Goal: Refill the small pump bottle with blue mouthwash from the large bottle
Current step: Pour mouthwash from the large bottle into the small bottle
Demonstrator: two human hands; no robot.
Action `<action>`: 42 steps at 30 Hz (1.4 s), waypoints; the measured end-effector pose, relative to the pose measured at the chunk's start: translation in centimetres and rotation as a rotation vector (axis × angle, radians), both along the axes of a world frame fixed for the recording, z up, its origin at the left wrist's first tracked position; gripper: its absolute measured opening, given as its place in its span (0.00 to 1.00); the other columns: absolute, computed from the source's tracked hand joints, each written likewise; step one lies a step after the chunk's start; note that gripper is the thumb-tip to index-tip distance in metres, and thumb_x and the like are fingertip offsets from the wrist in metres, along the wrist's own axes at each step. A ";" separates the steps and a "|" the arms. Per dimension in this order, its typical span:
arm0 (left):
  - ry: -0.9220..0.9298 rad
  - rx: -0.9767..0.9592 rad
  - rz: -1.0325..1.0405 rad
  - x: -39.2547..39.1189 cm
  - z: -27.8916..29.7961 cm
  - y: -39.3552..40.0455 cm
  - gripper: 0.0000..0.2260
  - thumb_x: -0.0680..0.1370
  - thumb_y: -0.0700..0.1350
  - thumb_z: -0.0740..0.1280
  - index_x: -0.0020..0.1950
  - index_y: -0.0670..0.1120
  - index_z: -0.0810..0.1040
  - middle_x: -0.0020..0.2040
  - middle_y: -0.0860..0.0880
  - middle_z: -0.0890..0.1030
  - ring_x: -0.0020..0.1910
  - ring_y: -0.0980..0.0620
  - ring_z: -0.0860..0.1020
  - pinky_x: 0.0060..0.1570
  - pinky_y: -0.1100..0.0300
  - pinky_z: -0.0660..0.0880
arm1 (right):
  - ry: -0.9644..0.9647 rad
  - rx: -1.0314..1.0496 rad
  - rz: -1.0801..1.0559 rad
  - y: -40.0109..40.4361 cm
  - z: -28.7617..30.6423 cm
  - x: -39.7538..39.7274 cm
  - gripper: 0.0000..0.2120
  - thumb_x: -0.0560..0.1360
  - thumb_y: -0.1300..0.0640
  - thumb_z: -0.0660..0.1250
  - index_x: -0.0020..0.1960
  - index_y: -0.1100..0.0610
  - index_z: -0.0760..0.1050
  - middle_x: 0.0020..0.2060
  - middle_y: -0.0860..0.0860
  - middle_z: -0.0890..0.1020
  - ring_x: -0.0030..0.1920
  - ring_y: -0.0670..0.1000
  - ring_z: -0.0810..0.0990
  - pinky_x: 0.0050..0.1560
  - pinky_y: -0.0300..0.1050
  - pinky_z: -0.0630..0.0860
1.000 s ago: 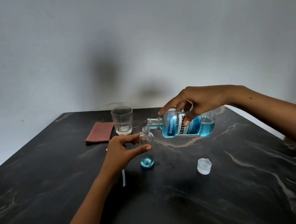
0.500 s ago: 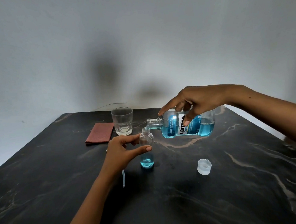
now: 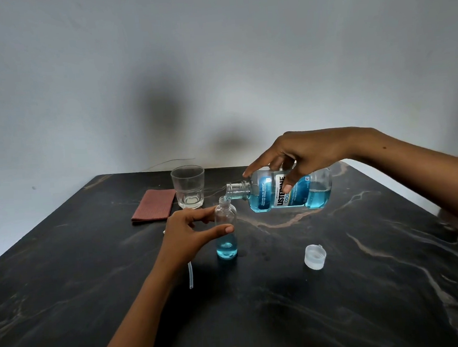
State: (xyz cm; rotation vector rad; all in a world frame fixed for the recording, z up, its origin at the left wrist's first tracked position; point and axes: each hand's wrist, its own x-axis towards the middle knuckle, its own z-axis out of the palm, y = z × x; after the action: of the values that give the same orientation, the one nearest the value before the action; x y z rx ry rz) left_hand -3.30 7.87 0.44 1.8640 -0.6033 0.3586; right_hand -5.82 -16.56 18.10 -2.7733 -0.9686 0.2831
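Note:
The small clear bottle (image 3: 225, 227) stands upright on the dark marble table (image 3: 339, 301), uncapped, with blue mouthwash filling roughly its bottom quarter. My left hand (image 3: 189, 235) holds it between thumb and fingers around the middle. My right hand (image 3: 299, 154) grips the large mouthwash bottle (image 3: 283, 194) from above, tipped nearly horizontal, its open mouth just above the small bottle's neck. A thin blue stream passes from mouth to neck. The large bottle is partly full.
An empty drinking glass (image 3: 188, 186) and a folded reddish cloth (image 3: 154, 205) sit at the back left. The large bottle's translucent cap (image 3: 314, 256) lies to the right. A thin clear pump tube (image 3: 190, 275) shows beside my left wrist.
The blue level in the small bottle has risen slightly. Both hands and both bottles stay almost where they were.

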 end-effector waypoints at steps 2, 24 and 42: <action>-0.005 -0.001 -0.003 0.0 0.0 0.0 0.25 0.60 0.57 0.76 0.55 0.50 0.83 0.44 0.56 0.84 0.43 0.61 0.80 0.40 0.71 0.74 | 0.002 0.007 -0.005 0.0 0.0 0.2 0.30 0.70 0.66 0.73 0.70 0.54 0.70 0.54 0.51 0.84 0.46 0.35 0.82 0.48 0.28 0.76; 0.015 -0.019 -0.009 0.0 -0.2 0.0 0.23 0.60 0.57 0.77 0.54 0.53 0.83 0.44 0.57 0.85 0.44 0.59 0.80 0.41 0.68 0.74 | 0.007 -0.012 -0.001 0.2 0.2 0.1 0.31 0.70 0.66 0.73 0.70 0.52 0.70 0.55 0.51 0.84 0.50 0.41 0.83 0.51 0.35 0.79; 0.053 -0.009 0.009 0.1 -0.2 0.1 0.24 0.59 0.57 0.77 0.53 0.52 0.83 0.44 0.58 0.84 0.43 0.62 0.79 0.39 0.69 0.72 | 0.017 -0.025 -0.023 0.4 0.5 -0.1 0.30 0.70 0.67 0.73 0.70 0.54 0.70 0.54 0.50 0.84 0.47 0.37 0.83 0.50 0.31 0.78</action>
State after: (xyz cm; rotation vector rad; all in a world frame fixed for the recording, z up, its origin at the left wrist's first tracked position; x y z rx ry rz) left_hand -3.23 7.93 0.25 1.8618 -0.5570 0.3162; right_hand -5.90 -16.16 18.62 -2.7973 -0.9348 0.3173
